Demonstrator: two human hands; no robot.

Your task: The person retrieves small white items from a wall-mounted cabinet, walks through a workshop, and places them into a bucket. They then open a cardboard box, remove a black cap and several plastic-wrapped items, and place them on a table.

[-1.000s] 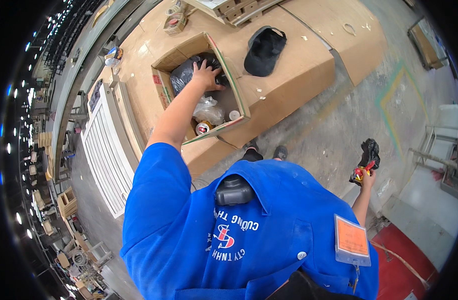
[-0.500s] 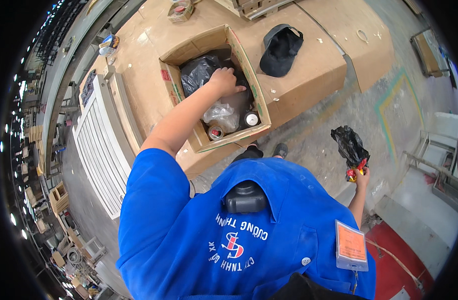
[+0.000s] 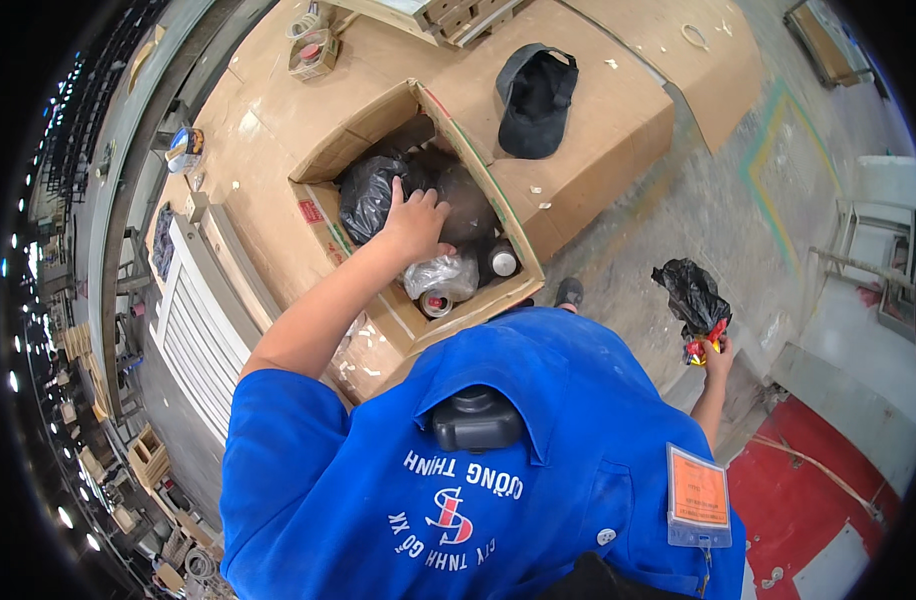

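My left hand (image 3: 414,222) reaches into an open cardboard box (image 3: 318,235), fingers apart, over a black plastic bag (image 3: 370,200). Whether the fingertips press on that bag is hard to tell. Below the palm lie a clear plastic bag (image 3: 446,275) and a can (image 3: 436,303) with a red spot inside its rim. A dark bottle with a white cap (image 3: 502,260) leans in the box's near right corner. Out to the right, my right hand (image 3: 719,356) grips a crumpled black plastic bag (image 3: 692,295) together with a small red and yellow packet (image 3: 697,350).
The box stands on a cardboard-covered table (image 3: 448,50). A black cap (image 3: 538,100) lies right of it, and a small cardboard box (image 3: 313,55) stands farther back. White slatted panels (image 3: 193,330) lean at the left. Beyond the table's right edge is grey floor (image 3: 668,220).
My left hand has shifted left and nearer inside the box, its fingers spreading. The can now sits closer to the clear bag. My right hand still holds the black bag and packet.
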